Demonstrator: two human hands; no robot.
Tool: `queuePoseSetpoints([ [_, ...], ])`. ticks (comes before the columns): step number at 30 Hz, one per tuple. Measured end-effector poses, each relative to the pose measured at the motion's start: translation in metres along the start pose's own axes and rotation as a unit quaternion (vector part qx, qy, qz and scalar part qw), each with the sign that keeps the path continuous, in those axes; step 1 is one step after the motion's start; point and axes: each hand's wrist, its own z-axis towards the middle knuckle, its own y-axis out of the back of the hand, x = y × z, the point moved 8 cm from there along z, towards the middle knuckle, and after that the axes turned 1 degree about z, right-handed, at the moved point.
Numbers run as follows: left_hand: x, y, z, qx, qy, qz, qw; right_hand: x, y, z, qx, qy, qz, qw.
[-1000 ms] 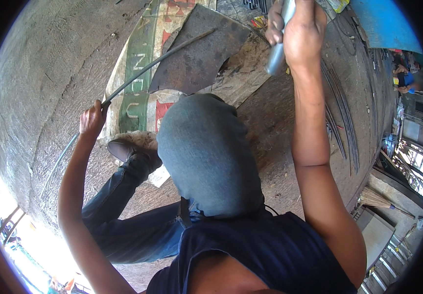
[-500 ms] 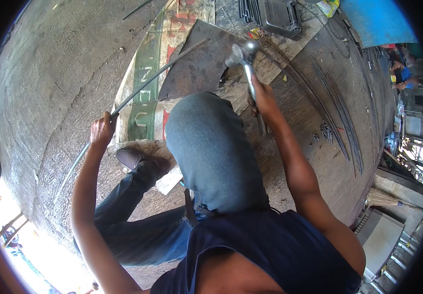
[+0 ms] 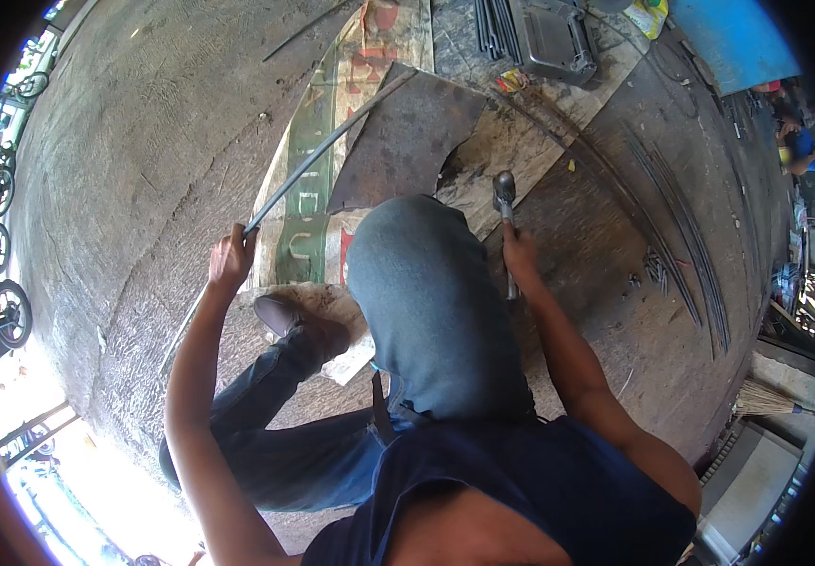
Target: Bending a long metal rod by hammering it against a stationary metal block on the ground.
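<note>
My left hand (image 3: pixel 231 259) is closed around a long thin metal rod (image 3: pixel 318 154). The rod slants away to the upper right, its far end over a dark flat metal sheet (image 3: pixel 407 137). Its near end runs back past my wrist to the lower left. In my right hand (image 3: pixel 520 255) is a hammer (image 3: pixel 505 191), gripped by its metal handle with the head pointing away from me. That hammer is to the right of my bent knee (image 3: pixel 426 283), apart from the rod.
A faded printed sheet (image 3: pixel 299 217) lies beneath the metal sheet. Long dark rods (image 3: pixel 676 222) and a small heap of short metal pieces (image 3: pixel 656 269) lie to the right. Farther off are a grey metal case (image 3: pixel 549 47) and bundled rods (image 3: pixel 496 28). A broom (image 3: pixel 766 401) is at the right.
My right hand has brought the hammer down and nearer to me, right of the knee. My left hand still grips the rod. The whole view has shifted slightly.
</note>
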Motion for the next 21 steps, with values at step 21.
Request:
queuePoseSetpoints([
  [21,-0.043,0.051,0.044,-0.033,0.040,-0.008,0.999,0.274,0.105,-0.010,-0.145,0.473,0.012,0.869],
])
